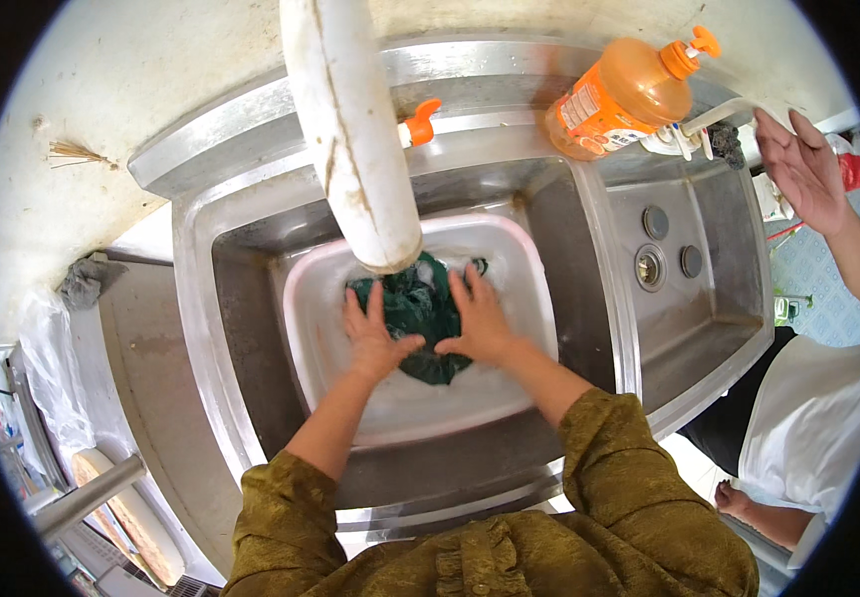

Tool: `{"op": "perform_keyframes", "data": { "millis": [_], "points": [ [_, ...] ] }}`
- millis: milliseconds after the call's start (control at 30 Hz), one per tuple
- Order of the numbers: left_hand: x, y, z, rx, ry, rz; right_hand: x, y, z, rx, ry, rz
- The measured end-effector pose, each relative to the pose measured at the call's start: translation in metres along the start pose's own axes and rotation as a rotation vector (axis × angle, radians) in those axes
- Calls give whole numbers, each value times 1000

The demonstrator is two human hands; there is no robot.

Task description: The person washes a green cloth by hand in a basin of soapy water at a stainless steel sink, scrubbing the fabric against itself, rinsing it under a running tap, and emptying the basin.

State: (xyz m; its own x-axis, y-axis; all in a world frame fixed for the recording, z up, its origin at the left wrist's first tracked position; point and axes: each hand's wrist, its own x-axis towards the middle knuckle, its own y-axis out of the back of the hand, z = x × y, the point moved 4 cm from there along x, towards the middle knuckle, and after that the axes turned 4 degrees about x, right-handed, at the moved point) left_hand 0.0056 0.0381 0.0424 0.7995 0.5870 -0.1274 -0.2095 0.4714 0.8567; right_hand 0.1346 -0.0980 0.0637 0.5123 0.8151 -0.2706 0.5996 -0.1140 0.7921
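A wet dark green cloth (430,317) lies bunched in a white plastic basin (533,276) with a pink rim. The basin holds some water and stands inside the left bowl of a stainless steel double sink (281,440). My left hand (379,336) is spread over the cloth's left side, fingers apart. Over its right side my right hand (481,317) is spread likewise, thumb pointing inward. Both hands are over or touching the cloth; contact is hard to tell. A thick white pipe (359,149) comes down from above and covers part of the basin's far side.
Behind the sink are an orange tap handle (422,123) and an orange pump bottle (620,97). The right sink bowl (672,306) has a drain and two round lids. At the right stands another person (811,418), one hand (803,168) raised beside the sink. A plastic bag (57,373) lies left.
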Motion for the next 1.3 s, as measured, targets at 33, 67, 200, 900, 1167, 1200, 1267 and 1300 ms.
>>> {"op": "perform_keyframes", "data": {
  "millis": [33, 67, 200, 900, 1167, 1200, 1267, 1300],
  "points": [
    [-5, -9, 9, 94, 63, -57, -1, -13, -6, -164, -87, -95],
    [-7, -16, 19, 304, 6, -168, -1, -19, -17, -233, 11, -67],
    [10, -47, -3, 364, -204, -210, 32, -60, 17, -165, -43, -74],
    [30, -57, -7, 316, -87, -280, 33, -46, 11, -161, -198, -141],
    [9, 5, 41, -1536, 332, -486, 10, -13, -12, 1607, -413, 106],
    [3, 3, 41, -1684, 444, -596, 1, -11, -29, 1785, -463, 128],
    [-3, 32, 60, -1608, 366, -561, -10, 2, -48, 1823, -386, 140],
    [-8, 44, 65, -1567, 338, -534, -13, 3, -53, 1858, -323, 102]
  ]
}}
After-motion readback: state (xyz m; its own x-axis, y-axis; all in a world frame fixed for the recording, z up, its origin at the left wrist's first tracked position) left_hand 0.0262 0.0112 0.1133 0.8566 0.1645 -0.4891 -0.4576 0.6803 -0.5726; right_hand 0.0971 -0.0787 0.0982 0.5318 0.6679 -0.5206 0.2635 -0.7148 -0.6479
